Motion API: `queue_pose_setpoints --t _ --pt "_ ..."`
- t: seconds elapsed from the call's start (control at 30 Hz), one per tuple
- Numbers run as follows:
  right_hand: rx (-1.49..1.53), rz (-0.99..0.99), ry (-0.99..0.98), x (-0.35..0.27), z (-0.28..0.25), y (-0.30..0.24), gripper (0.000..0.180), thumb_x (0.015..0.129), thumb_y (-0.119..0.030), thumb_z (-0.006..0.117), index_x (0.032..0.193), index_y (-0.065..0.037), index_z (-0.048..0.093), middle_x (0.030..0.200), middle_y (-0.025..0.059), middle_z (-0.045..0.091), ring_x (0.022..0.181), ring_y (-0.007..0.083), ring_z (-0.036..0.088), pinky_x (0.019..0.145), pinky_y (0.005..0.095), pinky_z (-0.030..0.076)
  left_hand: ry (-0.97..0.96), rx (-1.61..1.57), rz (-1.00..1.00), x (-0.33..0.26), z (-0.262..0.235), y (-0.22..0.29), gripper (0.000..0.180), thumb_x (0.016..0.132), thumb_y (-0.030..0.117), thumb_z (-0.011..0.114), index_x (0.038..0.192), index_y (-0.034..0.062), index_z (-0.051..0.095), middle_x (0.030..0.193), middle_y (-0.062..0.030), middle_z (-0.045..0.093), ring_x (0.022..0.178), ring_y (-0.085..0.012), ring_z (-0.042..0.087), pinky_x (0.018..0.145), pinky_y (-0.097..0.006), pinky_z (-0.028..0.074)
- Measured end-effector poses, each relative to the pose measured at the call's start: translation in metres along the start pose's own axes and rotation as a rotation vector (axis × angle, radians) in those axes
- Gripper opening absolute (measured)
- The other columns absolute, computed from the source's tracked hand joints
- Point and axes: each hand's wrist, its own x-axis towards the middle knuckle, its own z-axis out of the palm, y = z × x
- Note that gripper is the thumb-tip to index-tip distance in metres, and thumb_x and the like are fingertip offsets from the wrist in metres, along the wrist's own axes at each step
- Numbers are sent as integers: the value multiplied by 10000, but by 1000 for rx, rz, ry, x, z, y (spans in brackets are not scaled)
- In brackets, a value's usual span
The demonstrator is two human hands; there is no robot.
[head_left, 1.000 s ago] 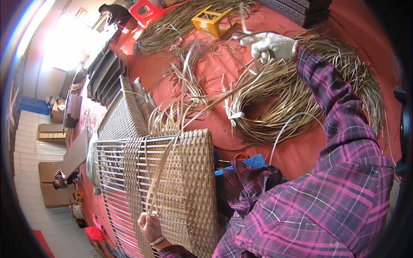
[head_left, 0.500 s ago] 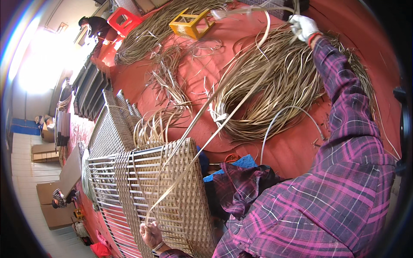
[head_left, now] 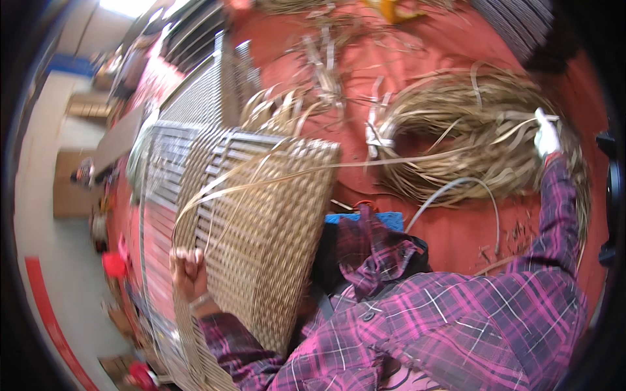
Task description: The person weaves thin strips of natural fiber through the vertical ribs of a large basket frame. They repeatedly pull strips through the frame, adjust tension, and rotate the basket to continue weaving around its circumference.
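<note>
Left hand: the left hand (head_left: pixel 188 270) is bare, fingers curled tight around the near edge of the woven panel (head_left: pixel 267 234), at the lower left of the view
Right hand: the right hand (head_left: pixel 545 133) wears a white glove and is stretched far out to the upper right, closed on the end of a long cane strip (head_left: pixel 391 161)
Cane strip: pale and flat, it runs from the gloved hand leftward across the red floor (head_left: pixel 450 241), over the top corner of the panel, then curves down the panel's face towards the bare hand
Woven panel: tan basketwork on a frame of pale slats, standing tilted just in front of the person; its left part is open slats, not yet filled
Cane coil: a big loose coil of cane (head_left: pixel 469 143) lies on the floor under the gloved hand
Beyond: more slatted frames (head_left: pixel 195 98) lean at the upper left
Clothing: both arms are in a purple plaid shirt (head_left: pixel 456 326)
</note>
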Motion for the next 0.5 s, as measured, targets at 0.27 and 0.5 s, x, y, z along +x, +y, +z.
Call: queue_pose_setpoints --t 0.27,0.5 --pt "-128 -809 -1377 -293 325 -89 268 909 -138 604 1139 -8 653 1109 113 681 1014 185 636 906 320 500 90 433 155 29 145 10 98 938 78 617 916 -14 644 703 8 567 565 -34 460 515 -165 370" --pt "637 32 -1620 -453 411 -130 432 994 -349 513 1234 10 541 1078 83 610 1022 184 583 888 326 487 4 720 184 16 194 -12 131 911 134 671 849 19 672 610 33 546 514 -10 416 457 -175 295"
